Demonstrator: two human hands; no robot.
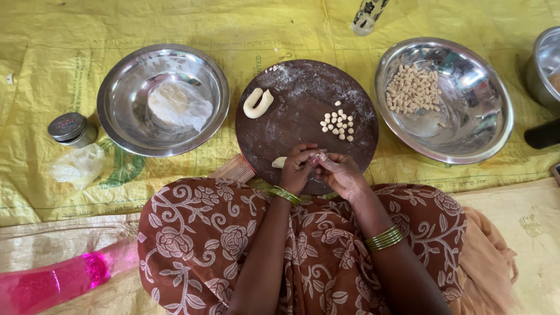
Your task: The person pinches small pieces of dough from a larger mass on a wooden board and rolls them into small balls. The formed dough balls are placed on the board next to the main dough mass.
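My left hand (297, 168) and my right hand (339, 172) meet over the near edge of a round dark wooden board (291, 111), fingertips pinched together on a small piece of dough. A pale dough stub (279, 162) pokes out from under my left hand. On the board lie a curved roll of dough (257, 102) at the far left and a cluster of several small dough pellets (338, 124) right of centre.
A steel bowl (125, 99) on the left holds a dough lump under plastic. A steel bowl (466, 131) on the right holds many pellets. Also here: a small lidded tin (71, 128), crumpled plastic (79, 165), a pink bottle (55, 284), a steel pot (545, 67), all on a yellow sheet (46, 46).
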